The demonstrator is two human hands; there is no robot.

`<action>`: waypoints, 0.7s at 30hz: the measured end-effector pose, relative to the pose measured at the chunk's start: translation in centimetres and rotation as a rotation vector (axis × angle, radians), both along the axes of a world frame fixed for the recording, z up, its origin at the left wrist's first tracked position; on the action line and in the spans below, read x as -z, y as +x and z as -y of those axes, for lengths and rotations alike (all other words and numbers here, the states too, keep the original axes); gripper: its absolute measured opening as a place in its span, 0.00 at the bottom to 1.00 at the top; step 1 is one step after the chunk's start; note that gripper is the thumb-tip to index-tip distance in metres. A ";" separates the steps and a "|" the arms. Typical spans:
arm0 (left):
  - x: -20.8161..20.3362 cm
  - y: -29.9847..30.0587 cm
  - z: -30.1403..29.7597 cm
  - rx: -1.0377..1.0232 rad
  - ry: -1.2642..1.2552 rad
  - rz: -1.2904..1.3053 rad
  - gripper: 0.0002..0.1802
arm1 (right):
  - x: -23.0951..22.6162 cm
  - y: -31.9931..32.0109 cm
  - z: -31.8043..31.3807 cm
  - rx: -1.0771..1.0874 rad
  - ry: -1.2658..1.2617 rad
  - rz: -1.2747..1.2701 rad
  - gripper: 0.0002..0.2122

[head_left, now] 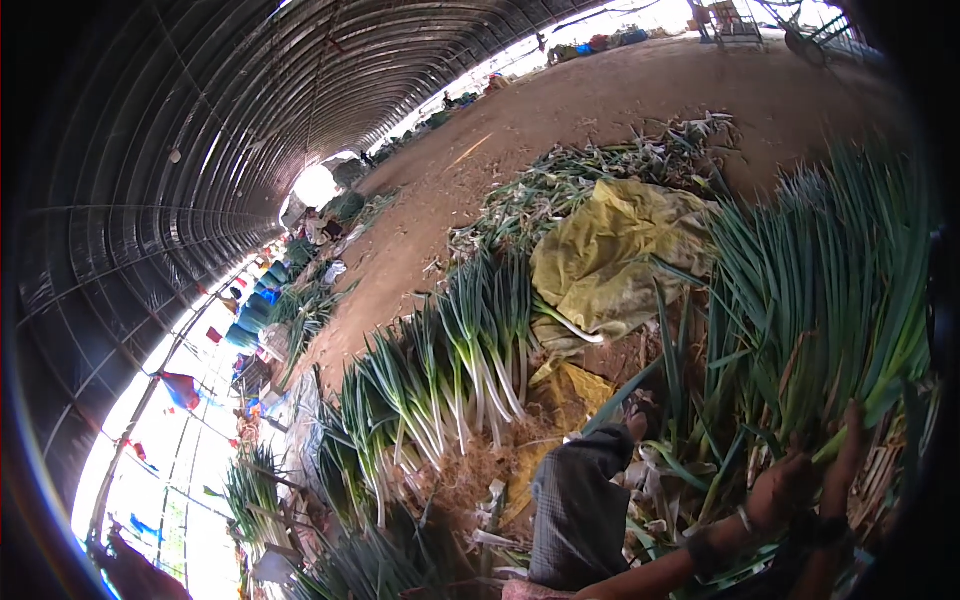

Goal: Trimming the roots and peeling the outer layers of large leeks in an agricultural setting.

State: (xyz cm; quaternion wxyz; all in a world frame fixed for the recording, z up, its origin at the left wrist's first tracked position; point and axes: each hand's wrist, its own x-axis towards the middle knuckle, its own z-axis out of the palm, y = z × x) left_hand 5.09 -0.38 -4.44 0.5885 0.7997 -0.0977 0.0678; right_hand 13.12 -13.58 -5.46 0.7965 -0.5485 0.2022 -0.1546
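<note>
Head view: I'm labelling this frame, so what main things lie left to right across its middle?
Distant green heap, row of white-stemmed green onions, crumpled yellow sack, tall green onions.

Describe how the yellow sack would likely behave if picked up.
Probably floppy: the yellow sack lies in loose, crumpled folds. Likely light for its size, since it looks thin. Lifting it might tip off the green onion lying on it.

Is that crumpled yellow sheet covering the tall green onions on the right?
No, the sheet lies beside those onions, their leaves uncovered.
</note>
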 end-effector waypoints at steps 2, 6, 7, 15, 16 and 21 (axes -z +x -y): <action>0.4 0.5 -1.3 0.108 -0.163 -0.012 0.20 | -1.1 -0.6 -0.2 -0.086 0.070 -0.003 0.19; -0.7 2.8 -0.8 0.035 -0.113 0.052 0.31 | -1.4 -2.6 -2.8 -0.268 0.015 0.024 0.24; -0.6 3.0 -0.9 -0.033 -0.104 0.119 0.30 | -2.8 -3.5 -4.0 -0.339 0.081 -0.041 0.24; 0.2 2.1 -1.3 -0.287 0.235 0.381 0.27 | -3.9 -3.8 -4.1 -0.427 0.406 0.030 0.13; 0.9 2.1 -0.8 -0.308 0.274 0.441 0.27 | -3.3 -3.5 -3.9 -0.416 0.443 0.025 0.12; 3.6 2.3 2.2 -0.171 0.178 0.191 0.25 | 0.9 -4.4 -1.6 -0.399 0.459 0.127 0.12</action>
